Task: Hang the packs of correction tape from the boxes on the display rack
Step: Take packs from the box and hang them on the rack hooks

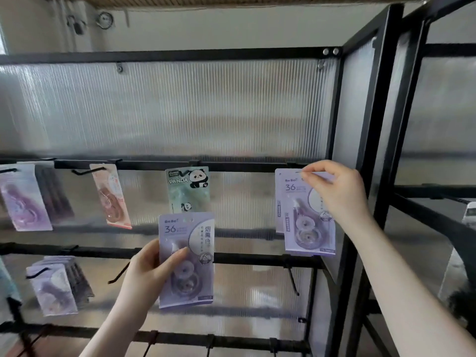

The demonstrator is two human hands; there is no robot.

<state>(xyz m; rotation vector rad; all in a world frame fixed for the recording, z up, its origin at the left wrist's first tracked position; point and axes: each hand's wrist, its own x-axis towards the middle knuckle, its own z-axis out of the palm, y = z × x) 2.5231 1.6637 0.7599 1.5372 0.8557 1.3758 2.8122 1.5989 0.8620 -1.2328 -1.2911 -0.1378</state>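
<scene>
Correction-tape packs hang along the black metal display rack (164, 164) with its ribbed translucent back panel. Far left on the upper rail, a blurred lilac pack (24, 199) hangs from a hook, with a salmon-pink pack (112, 195) tilted on the next hook to its right. Below them, on the lower rail, a bunch of lilac packs (55, 287) hangs from one black hook. Near the middle of the upper rail hangs a mint-green pack printed with a panda and the word PANDA (188, 189). Just below it, and overlapping its bottom edge, the left hand (146, 271) grips a lilac "36" correction-tape pack (186, 258) upright, thumb across the front and fingers behind. Further right, the right hand (334, 189) pinches the top edge of another lilac "36" pack (306, 215) at the upper rail, close to the rack's black corner post (371, 124); a second card edge shows behind that pack. Whether its hole is on a hook cannot be told.
</scene>
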